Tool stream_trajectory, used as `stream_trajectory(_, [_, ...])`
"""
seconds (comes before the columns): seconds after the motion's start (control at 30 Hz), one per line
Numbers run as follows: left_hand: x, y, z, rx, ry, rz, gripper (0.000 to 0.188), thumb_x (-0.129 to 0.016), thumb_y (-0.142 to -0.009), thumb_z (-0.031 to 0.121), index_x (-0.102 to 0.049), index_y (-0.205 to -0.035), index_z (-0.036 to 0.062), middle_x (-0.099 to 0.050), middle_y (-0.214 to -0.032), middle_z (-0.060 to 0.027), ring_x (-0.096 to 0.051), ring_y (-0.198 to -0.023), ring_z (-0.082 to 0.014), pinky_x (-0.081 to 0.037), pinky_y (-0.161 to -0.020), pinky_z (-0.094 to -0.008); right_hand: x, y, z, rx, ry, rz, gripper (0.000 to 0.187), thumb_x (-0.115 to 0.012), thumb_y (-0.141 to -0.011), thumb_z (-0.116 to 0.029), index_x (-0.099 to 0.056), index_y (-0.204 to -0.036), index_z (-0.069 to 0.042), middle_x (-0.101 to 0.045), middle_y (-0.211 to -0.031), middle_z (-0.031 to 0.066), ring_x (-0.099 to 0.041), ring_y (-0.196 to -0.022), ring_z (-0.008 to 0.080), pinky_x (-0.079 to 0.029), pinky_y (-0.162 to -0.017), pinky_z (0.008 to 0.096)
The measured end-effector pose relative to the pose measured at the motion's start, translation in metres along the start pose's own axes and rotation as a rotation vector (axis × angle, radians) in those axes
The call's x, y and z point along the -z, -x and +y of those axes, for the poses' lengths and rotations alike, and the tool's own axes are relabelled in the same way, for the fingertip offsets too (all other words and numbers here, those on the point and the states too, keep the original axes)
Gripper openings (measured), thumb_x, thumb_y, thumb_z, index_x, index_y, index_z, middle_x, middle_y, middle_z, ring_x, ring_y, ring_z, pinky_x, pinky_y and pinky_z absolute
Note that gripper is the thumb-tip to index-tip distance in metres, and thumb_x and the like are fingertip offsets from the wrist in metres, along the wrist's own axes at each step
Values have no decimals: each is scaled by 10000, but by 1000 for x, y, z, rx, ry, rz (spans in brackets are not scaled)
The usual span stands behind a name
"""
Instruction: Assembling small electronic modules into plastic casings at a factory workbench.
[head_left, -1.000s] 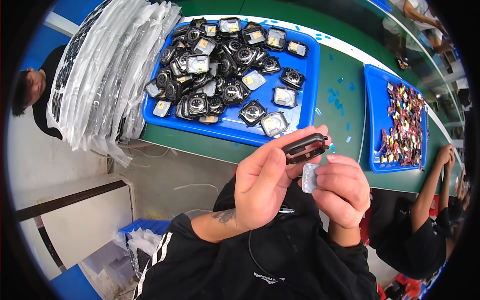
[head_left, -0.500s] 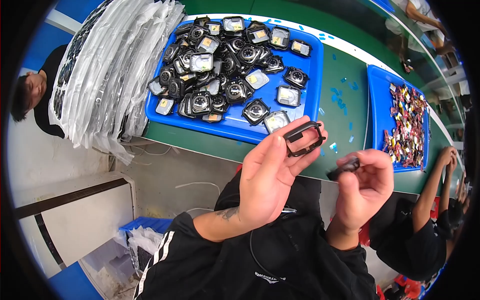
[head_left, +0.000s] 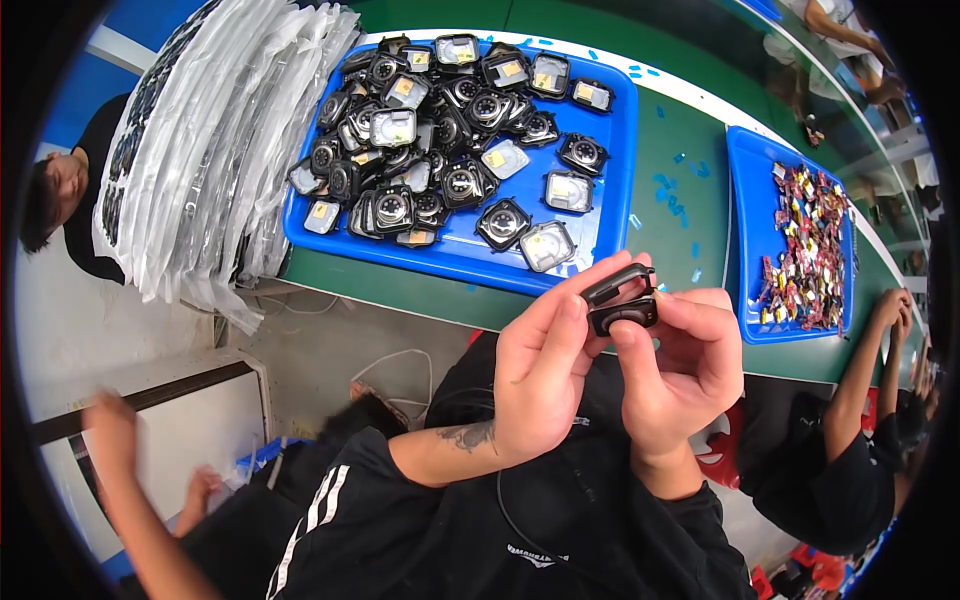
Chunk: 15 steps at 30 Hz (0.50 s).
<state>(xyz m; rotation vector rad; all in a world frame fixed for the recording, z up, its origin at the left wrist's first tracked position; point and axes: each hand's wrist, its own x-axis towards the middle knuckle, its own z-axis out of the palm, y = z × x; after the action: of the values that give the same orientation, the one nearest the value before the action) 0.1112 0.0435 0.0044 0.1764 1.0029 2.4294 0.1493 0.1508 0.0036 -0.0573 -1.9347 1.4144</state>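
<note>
Green worktop (head_left: 350, 275) stretches beyond the person's two raised hands. The left hand (head_left: 545, 375) grasps a black rectangular frame (head_left: 615, 285) between thumb and fingers, tipped nearly edge-on, its long axis slanting up to the right. The right hand (head_left: 685, 375) pinches a black watch-back piece (head_left: 625, 318) just below the frame, thumb on its near face; it lies more level, long axis running left to right. Whether the two parts touch, I cannot tell. White lettering (head_left: 540, 555) marks the person's black shirt, upside down in this view. Beyond the hands, a blue tray (head_left: 612, 210) carries a heap of black watch cases (head_left: 464, 183), several bearing yellow labels (head_left: 411, 88) too small to read. Blue film scraps (head_left: 664, 183) lie right of it, then a second blue tray (head_left: 750, 260) of small multicoloured parts (head_left: 805, 240). Plastic-wrapped stacks (head_left: 215, 140) stand at left; a co-worker's blurred arm (head_left: 130, 470) shows below.
</note>
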Motion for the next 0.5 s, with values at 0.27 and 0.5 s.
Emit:
stream_trajectory(0.27, [1, 1, -2, -47, -43, -60, 498, -310, -1062, 279, -376, -1387, -93, -465, -1378, -284, -507, -1258, -356, -473, -1025, -479, -4, 1, -1, -92, -100, 73, 368, -778, -683, 123, -603, -1000, 57, -574, -971, 147, -642, -784, 178, -560, -651, 232])
stream_trajectory(0.5, [9, 1, -3, -92, -152, -151, 433, -417, -1043, 206, -437, -1345, -104, -532, -1322, -246, -550, -1200, -285, -469, -1003, -392, -9, -4, -6, -92, -71, 163, 415, -856, -635, 21, -594, -956, -7, -478, -942, 81, -500, -812, 130, -471, -610, 255])
